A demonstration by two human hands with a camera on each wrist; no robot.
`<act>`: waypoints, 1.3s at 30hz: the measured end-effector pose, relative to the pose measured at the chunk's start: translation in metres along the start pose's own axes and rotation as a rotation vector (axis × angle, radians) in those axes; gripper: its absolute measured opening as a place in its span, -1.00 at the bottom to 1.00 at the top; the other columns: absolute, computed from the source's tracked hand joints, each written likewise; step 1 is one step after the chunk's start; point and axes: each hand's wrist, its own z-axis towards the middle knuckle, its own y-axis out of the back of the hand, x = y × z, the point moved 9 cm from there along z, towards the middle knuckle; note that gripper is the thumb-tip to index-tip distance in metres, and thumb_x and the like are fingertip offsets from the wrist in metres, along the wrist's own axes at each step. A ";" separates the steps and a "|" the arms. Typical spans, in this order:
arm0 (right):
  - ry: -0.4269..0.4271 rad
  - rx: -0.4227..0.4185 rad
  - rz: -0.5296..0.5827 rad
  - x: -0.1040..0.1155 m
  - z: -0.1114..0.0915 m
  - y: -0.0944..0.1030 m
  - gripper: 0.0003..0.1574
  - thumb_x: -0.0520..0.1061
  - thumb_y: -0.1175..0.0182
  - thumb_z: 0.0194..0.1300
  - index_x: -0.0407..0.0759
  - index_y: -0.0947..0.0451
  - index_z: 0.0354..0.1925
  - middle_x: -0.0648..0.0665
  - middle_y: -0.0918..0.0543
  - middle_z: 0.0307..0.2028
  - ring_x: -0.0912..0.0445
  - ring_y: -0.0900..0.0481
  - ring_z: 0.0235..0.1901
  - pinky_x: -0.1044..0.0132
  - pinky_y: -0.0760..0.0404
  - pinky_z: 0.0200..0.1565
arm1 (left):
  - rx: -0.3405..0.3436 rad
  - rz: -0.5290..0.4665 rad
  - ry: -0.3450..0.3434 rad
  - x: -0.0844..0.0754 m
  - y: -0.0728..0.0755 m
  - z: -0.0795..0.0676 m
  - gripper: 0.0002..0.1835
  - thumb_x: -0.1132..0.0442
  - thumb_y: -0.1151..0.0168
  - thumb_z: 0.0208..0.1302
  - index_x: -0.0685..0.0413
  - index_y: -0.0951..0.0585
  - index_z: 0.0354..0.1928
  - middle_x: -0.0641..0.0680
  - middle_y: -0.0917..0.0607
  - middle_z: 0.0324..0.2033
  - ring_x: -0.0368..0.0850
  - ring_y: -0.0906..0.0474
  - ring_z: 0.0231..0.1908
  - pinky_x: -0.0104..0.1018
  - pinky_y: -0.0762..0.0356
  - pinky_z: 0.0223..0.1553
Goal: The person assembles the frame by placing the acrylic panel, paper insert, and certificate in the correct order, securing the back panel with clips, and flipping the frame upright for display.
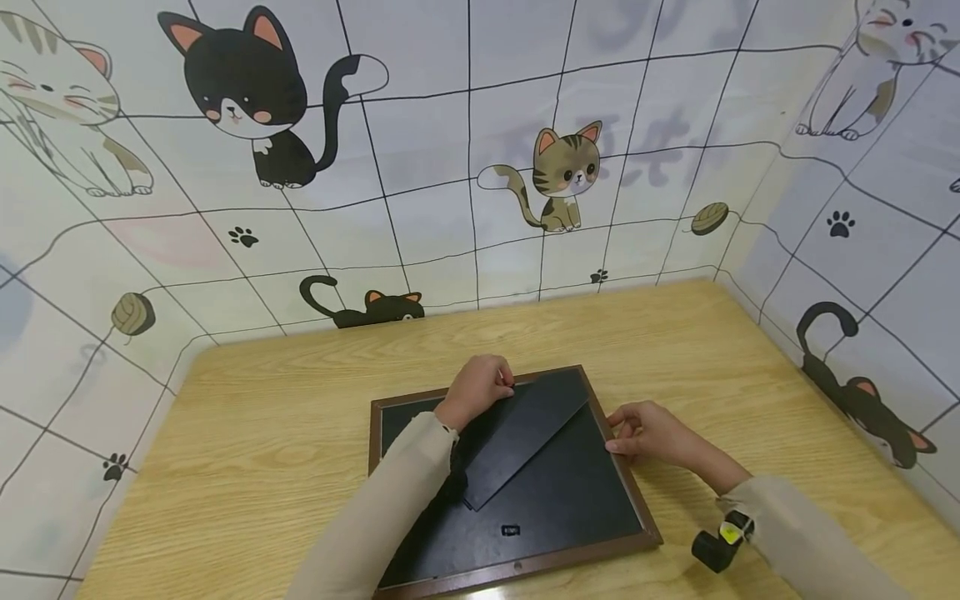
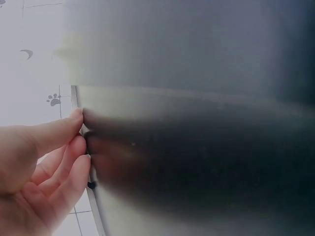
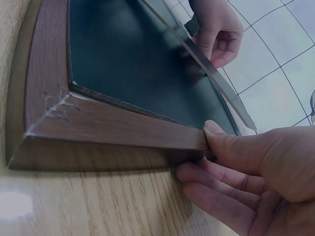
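Observation:
A picture frame [image 1: 517, 569] lies back side up on the wooden table, its brown rim around a black backing board [image 1: 570, 492]. A long black easel stand [image 1: 525, 442] slants across the board; in the right wrist view the stand [image 3: 197, 51] tilts up off it. My left hand [image 1: 480, 390] is at the far rim, thumb and fingertips pinching there; what exactly lies between them is too small to tell. Around the right side of the rim, my right hand [image 1: 648, 433] grips with the thumb [image 3: 231, 145] on top and fingers beneath.
A small black piece [image 1: 511, 530] sits on the board near the front rim. Beyond the wooden table [image 1: 285, 400] stand walls with a cat print [image 1: 435, 250] at the back and both sides. A black wrist camera [image 1: 718, 546] hangs from the right sleeve.

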 end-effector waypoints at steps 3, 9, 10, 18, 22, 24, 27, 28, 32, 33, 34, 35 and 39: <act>-0.003 0.000 0.004 0.001 0.000 0.000 -0.54 -0.30 -0.27 0.10 -0.62 -0.39 -0.12 -0.11 -0.57 -0.56 -0.02 -0.58 -0.57 0.18 -0.60 -0.50 | 0.011 -0.026 -0.001 0.000 0.000 0.001 -0.90 0.34 -0.35 0.05 0.12 -0.61 -0.38 0.00 -0.61 -0.45 -0.18 -0.52 -0.45 -0.41 -0.46 -0.44; -0.015 -0.001 0.010 0.000 0.000 -0.001 -0.52 -0.30 -0.27 0.10 -0.63 -0.38 -0.11 -0.11 -0.57 -0.56 0.01 -0.58 -0.56 0.18 -0.60 -0.50 | 0.042 -0.047 0.002 -0.001 0.000 0.002 -0.91 0.36 -0.34 0.06 0.16 -0.62 -0.37 0.02 -0.60 -0.43 -0.15 -0.52 -0.43 -0.38 -0.48 -0.41; -0.017 -0.001 0.007 -0.001 0.000 -0.001 -0.52 -0.30 -0.27 0.10 -0.63 -0.38 -0.11 -0.11 -0.57 -0.56 0.02 -0.58 -0.56 0.18 -0.60 -0.50 | 0.047 -0.048 0.004 -0.001 0.000 0.003 -0.91 0.36 -0.34 0.05 0.16 -0.62 -0.37 0.02 -0.60 -0.43 -0.15 -0.52 -0.43 -0.38 -0.48 -0.41; -0.023 0.000 0.007 0.003 -0.002 -0.001 -0.54 -0.31 -0.26 0.11 -0.63 -0.38 -0.11 -0.12 -0.56 -0.56 0.03 -0.57 -0.57 0.18 -0.60 -0.51 | 0.085 -0.059 0.037 -0.001 0.001 0.008 -0.91 0.36 -0.37 0.02 0.17 -0.64 -0.42 0.01 -0.60 -0.48 -0.18 -0.49 -0.50 -0.39 -0.45 -0.45; 0.015 0.009 0.025 0.002 -0.002 -0.001 -0.51 -0.25 -0.29 0.10 -0.62 -0.39 -0.14 -0.10 -0.57 -0.56 0.07 -0.57 -0.58 0.20 -0.60 -0.52 | 0.094 -0.056 0.038 -0.002 0.003 0.009 -0.92 0.38 -0.39 -0.01 0.20 -0.65 -0.45 0.04 -0.61 -0.46 -0.18 -0.48 -0.52 -0.38 -0.45 -0.44; 0.062 0.018 0.027 0.004 -0.001 0.000 -0.51 -0.21 -0.29 0.11 -0.61 -0.39 -0.16 -0.07 -0.57 -0.57 0.10 -0.57 -0.59 0.23 -0.59 -0.54 | 0.093 -0.058 0.036 -0.003 0.003 0.010 -0.93 0.39 -0.39 -0.01 0.21 -0.66 -0.45 0.05 -0.62 -0.45 -0.18 -0.47 -0.53 -0.38 -0.45 -0.45; 0.069 0.019 0.030 0.004 -0.001 0.000 -0.50 -0.19 -0.30 0.11 -0.60 -0.40 -0.17 -0.05 -0.57 -0.57 0.11 -0.57 -0.59 0.24 -0.59 -0.54 | 0.079 -0.065 0.036 -0.005 0.004 0.009 -0.93 0.41 -0.39 -0.02 0.22 -0.66 -0.46 0.05 -0.62 -0.48 -0.18 -0.46 -0.55 -0.39 -0.44 -0.47; 0.064 0.018 0.031 0.004 -0.001 0.000 -0.50 -0.20 -0.30 0.11 -0.61 -0.40 -0.16 -0.06 -0.57 -0.57 0.10 -0.57 -0.59 0.24 -0.59 -0.54 | 0.071 -0.064 0.035 -0.006 0.005 0.008 -0.93 0.42 -0.39 -0.03 0.23 -0.66 -0.47 0.05 -0.61 -0.48 -0.18 -0.46 -0.55 -0.39 -0.44 -0.47; 0.008 0.005 0.024 0.004 -0.001 -0.001 -0.52 -0.27 -0.29 0.10 -0.62 -0.39 -0.13 -0.11 -0.57 -0.57 0.05 -0.57 -0.59 0.20 -0.60 -0.52 | 0.037 -0.039 0.030 -0.009 0.006 0.005 -0.93 0.43 -0.38 -0.02 0.23 -0.65 -0.48 0.05 -0.61 -0.50 -0.17 -0.47 -0.53 -0.40 -0.44 -0.46; -0.003 0.004 0.026 0.004 -0.001 -0.001 -0.53 -0.29 -0.28 0.09 -0.62 -0.39 -0.13 -0.11 -0.56 -0.57 0.04 -0.57 -0.58 0.20 -0.60 -0.52 | 0.028 -0.029 0.025 -0.011 0.006 0.004 -0.93 0.43 -0.38 -0.02 0.22 -0.64 -0.47 0.06 -0.61 -0.50 -0.17 -0.47 -0.53 -0.40 -0.45 -0.45; -0.007 0.002 0.020 0.004 -0.001 -0.001 -0.54 -0.30 -0.28 0.09 -0.62 -0.39 -0.13 -0.11 -0.56 -0.57 0.03 -0.57 -0.58 0.20 -0.60 -0.52 | 0.020 -0.022 0.022 -0.011 0.006 0.003 -0.93 0.42 -0.37 -0.01 0.22 -0.64 -0.46 0.06 -0.61 -0.50 -0.17 -0.47 -0.52 -0.39 -0.45 -0.45; -0.008 -0.001 0.014 0.003 -0.001 -0.001 -0.55 -0.31 -0.27 0.09 -0.62 -0.39 -0.13 -0.11 -0.56 -0.57 0.02 -0.57 -0.59 0.19 -0.60 -0.52 | 0.015 -0.019 0.021 -0.012 0.006 0.002 -0.93 0.42 -0.37 -0.01 0.21 -0.64 -0.46 0.05 -0.61 -0.51 -0.17 -0.47 -0.52 -0.39 -0.45 -0.44; -0.003 -0.003 -0.004 0.002 0.001 -0.002 -0.58 -0.33 -0.27 0.09 -0.61 -0.39 -0.15 -0.10 -0.55 -0.58 0.00 -0.57 -0.59 0.20 -0.60 -0.53 | -0.001 -0.010 0.017 -0.012 0.006 -0.002 -0.93 0.41 -0.36 0.01 0.20 -0.63 -0.44 0.03 -0.59 -0.55 -0.17 -0.47 -0.53 -0.39 -0.44 -0.43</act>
